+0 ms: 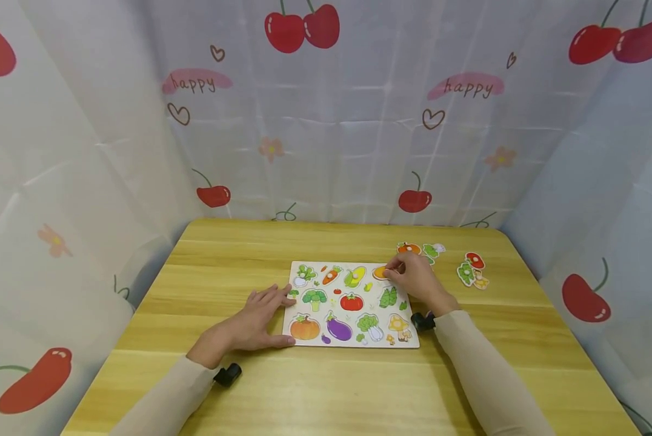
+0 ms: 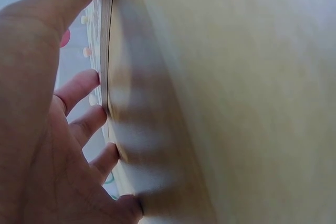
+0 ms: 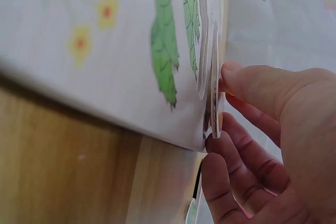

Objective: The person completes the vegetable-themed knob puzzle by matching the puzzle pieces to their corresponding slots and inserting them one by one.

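Note:
A white puzzle board (image 1: pixel 326 345) with vegetable pictures lies flat on the table. My left hand (image 1: pixel 263 318) rests along its left edge, fingers spread, thumb at the near corner; in the left wrist view the fingertips (image 2: pixel 86 80) meet the board's side. At the far right corner my right hand (image 1: pixel 415 278) pinches a thin orange puzzle piece (image 1: pixel 380 273). The right wrist view shows this piece (image 3: pixel 214 103) edge-on, tilted against the board surface, its face mostly hidden. Carrot (image 1: pixel 331 276) and corn (image 1: pixel 355 277) pieces with knobs sit in the board's far row.
Loose pieces lie behind and right of the board: an orange one (image 1: pixel 409 247), a green and white one (image 1: pixel 431 250), a red one (image 1: pixel 474 260), a leafy green one (image 1: pixel 465 274) and a yellow one (image 1: pixel 481 280). A cherry-print curtain (image 1: pixel 331 169) borders the wooden table (image 1: pixel 326 393).

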`<action>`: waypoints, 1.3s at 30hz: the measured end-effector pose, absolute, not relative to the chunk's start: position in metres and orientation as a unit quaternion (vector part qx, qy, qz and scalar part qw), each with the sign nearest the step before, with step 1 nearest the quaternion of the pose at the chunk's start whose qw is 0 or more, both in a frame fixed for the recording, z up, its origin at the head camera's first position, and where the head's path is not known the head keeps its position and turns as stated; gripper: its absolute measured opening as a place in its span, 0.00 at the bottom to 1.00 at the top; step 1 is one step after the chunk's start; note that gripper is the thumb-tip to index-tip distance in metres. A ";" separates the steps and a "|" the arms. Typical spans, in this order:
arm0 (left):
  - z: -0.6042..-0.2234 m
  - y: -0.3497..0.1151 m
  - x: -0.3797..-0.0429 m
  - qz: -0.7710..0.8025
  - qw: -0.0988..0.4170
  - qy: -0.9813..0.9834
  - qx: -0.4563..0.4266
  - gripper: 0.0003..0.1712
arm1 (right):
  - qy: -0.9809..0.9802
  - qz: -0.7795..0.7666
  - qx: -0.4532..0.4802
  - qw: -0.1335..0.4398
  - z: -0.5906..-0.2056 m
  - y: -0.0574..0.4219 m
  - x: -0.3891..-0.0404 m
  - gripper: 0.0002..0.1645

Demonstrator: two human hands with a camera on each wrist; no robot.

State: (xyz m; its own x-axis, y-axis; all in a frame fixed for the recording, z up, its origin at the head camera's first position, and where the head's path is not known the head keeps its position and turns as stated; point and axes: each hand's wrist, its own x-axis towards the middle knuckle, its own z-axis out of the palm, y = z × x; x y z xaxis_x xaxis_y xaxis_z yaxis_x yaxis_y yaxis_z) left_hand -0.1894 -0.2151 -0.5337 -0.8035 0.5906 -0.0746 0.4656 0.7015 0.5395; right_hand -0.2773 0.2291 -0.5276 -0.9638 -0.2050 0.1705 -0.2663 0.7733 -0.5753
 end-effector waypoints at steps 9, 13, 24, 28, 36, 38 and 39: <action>-0.532 -0.215 -0.188 0.258 0.124 0.914 0.287 0.63 | -0.940 0.315 0.123 0.031 -0.529 0.226 -0.280 0.05; -0.533 -0.215 -0.188 0.258 0.123 0.914 0.287 0.62 | -0.940 0.317 0.125 0.021 -0.528 0.225 -0.281 0.05; -0.535 -0.216 -0.190 0.257 0.120 0.914 0.291 0.60 | -0.940 0.317 0.127 0.004 -0.524 0.223 -0.283 0.07; -0.535 -0.216 -0.191 0.258 0.122 0.914 0.290 0.61 | -0.939 0.321 0.125 -0.002 -0.523 0.223 -0.285 0.07; -0.535 -0.216 -0.191 0.250 0.126 0.915 0.290 0.60 | -0.940 0.316 0.132 -0.007 -0.523 0.224 -0.285 0.07; -0.536 -0.216 -0.191 0.249 0.127 0.915 0.290 0.60 | -0.940 0.314 0.134 -0.015 -0.522 0.226 -0.285 0.09; -0.536 -0.216 -0.190 0.250 0.127 0.915 0.291 0.59 | -0.940 0.313 0.133 -0.019 -0.521 0.226 -0.285 0.10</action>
State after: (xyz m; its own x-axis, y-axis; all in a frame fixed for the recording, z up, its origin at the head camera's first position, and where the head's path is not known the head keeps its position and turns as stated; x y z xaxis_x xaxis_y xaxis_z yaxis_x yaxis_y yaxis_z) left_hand -0.1903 -0.2157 -0.5355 -0.7985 0.5958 -0.0869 0.4686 0.7055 0.5317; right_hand -0.2846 0.2257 -0.5215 -0.9639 -0.2621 0.0471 -0.2381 0.7691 -0.5931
